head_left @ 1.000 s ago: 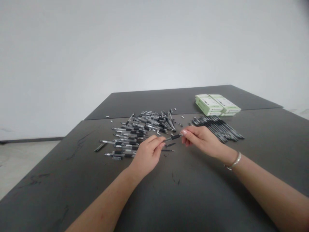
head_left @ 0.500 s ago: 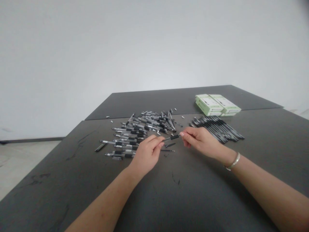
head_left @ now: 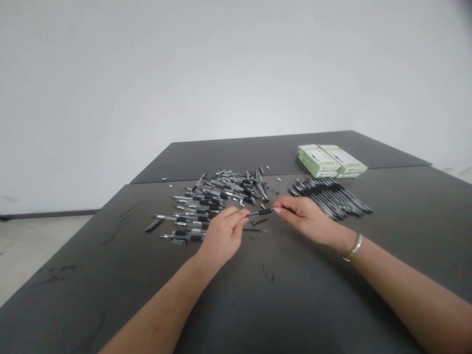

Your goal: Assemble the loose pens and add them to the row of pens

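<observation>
Between my hands, above the table, a gel pen (head_left: 264,212) with a clear barrel and a black rubber grip is held nearly level. My left hand (head_left: 225,230) is closed on its barrel end. The fingertips of my right hand (head_left: 300,215) pinch the tip end, and whatever small part sits there is hidden by them. On the table just beneath lie a thin refill (head_left: 258,230) and a black pen cap (head_left: 259,221). Beside and beyond my left hand spreads a loose heap of uncapped pens (head_left: 228,188) and parts.
Behind my right hand, capped black pens (head_left: 334,196) lie side by side in a row. Green and white boxes (head_left: 332,161) are stacked farther back. Small tips and a cap (head_left: 179,242) are scattered on the dark table (head_left: 258,305); a seam crosses it before the wall.
My right hand has shifted very slightly down, its fingers still at the pen's tip end. The left hand holds almost the same place, and the things on the table have not moved.
</observation>
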Tool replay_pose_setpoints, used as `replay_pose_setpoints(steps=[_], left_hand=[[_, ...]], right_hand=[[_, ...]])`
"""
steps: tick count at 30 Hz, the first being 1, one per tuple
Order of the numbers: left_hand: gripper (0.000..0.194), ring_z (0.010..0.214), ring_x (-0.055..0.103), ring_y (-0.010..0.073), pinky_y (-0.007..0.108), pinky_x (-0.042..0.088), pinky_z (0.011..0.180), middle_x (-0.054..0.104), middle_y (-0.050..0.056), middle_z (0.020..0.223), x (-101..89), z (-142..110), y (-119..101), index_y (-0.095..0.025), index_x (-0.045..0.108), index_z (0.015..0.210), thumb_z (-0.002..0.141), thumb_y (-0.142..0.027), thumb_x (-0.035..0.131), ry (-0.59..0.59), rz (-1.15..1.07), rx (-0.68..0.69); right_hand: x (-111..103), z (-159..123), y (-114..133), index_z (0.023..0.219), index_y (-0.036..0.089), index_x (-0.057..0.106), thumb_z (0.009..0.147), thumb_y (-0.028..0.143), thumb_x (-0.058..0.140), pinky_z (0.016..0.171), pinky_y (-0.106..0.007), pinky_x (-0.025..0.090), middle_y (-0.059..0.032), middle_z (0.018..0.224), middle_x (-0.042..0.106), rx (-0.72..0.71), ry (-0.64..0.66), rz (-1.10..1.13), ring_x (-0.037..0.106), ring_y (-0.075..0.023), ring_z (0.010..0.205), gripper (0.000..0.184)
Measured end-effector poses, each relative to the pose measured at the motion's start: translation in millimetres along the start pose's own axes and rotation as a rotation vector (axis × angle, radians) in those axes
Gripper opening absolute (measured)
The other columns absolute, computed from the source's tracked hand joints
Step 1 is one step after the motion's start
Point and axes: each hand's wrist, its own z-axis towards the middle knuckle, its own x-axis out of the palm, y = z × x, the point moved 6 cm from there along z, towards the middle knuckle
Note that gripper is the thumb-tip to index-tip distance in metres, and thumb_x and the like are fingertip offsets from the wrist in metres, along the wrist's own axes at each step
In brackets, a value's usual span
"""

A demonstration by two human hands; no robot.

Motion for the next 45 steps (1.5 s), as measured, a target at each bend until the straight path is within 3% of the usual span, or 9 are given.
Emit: replay_pose_setpoints(steps=[7,12,18,24,30,34,41,45], left_hand=[[0.023,0.083,0.060,0.0160,0.029,0.047,0.077,0.064,0.006,0.090,-0.2,-1,0,-0.015,0.066,0.103,0.092,-0.017,0.046,0.002,0.021,-0.009],[0.021,0.078,0.059,0.0140,0.026,0.046,0.074,0.063,0.005,0.086,2.9,0,-2,-0.015,0.065,0.101,0.092,-0.018,0.046,0.059,-0.024,-0.017],[0.022,0.080,0.058,0.0144,0.026,0.045,0.074,0.062,0.005,0.086,5.8,0,-1,-0.015,0.065,0.099,0.093,-0.017,0.044,0.120,-0.064,-0.048],[0.021,0.079,0.057,0.0145,0.026,0.043,0.071,0.061,0.004,0.084,6.7,0,1,-0.016,0.064,0.097,0.093,-0.019,0.044,0.160,-0.067,-0.080],[0.022,0.079,0.057,0.0147,0.026,0.042,0.071,0.060,0.004,0.082,7.0,-1,2,-0.015,0.065,0.096,0.094,-0.019,0.043,0.151,-0.044,-0.063],[0.022,0.080,0.057,0.0148,0.026,0.043,0.072,0.060,0.004,0.084,7.2,-1,3,-0.016,0.065,0.096,0.093,-0.019,0.043,0.148,-0.035,-0.071],[0.021,0.075,0.058,0.0141,0.026,0.044,0.070,0.061,0.003,0.080,7.4,0,5,-0.016,0.066,0.094,0.091,-0.017,0.046,0.145,-0.033,-0.082],[0.021,0.077,0.059,0.0147,0.026,0.046,0.071,0.063,0.004,0.082,5.6,0,4,-0.017,0.067,0.096,0.090,-0.015,0.047,0.099,0.000,-0.048]], right_hand=[[6,-1,-6,0.072,0.019,0.049,0.095,0.036,0.041,0.057,-0.023,0.035,0.0031,0.063,0.048,0.082,0.013,0.146,0.045,-0.0111,0.059,0.030],[5,1,-2,0.082,0.018,0.057,0.095,0.038,0.042,0.058,-0.023,0.036,0.0010,0.068,0.053,0.024,0.011,0.110,0.047,-0.0122,0.062,0.028],[4,2,2,0.078,0.017,0.059,0.094,0.033,0.044,0.058,-0.023,0.037,0.0001,0.066,0.055,-0.029,0.004,0.035,0.049,-0.0126,0.061,0.027],[4,1,-1,0.078,0.017,0.061,0.093,0.032,0.046,0.058,-0.022,0.040,-0.0010,0.067,0.061,-0.005,0.023,0.078,0.054,-0.0120,0.059,0.026],[5,2,-12,0.072,0.016,0.059,0.094,0.044,0.041,0.055,-0.023,0.041,-0.0026,0.062,0.062,0.114,0.062,0.069,0.056,-0.0130,0.055,0.040],[7,2,-14,0.079,0.016,0.060,0.094,0.043,0.042,0.056,-0.023,0.043,-0.0031,0.067,0.064,0.134,0.087,0.106,0.058,-0.0131,0.057,0.035],[3,1,-2,0.072,0.016,0.059,0.092,0.036,0.045,0.054,-0.023,0.035,0.0000,0.062,0.055,0.015,0.054,-0.020,0.047,-0.0118,0.057,0.032],[9,2,-9,0.066,0.017,0.053,0.092,0.040,0.044,0.051,-0.023,0.033,0.0017,0.057,0.049,0.108,0.084,0.069,0.043,-0.0107,0.053,0.037]])
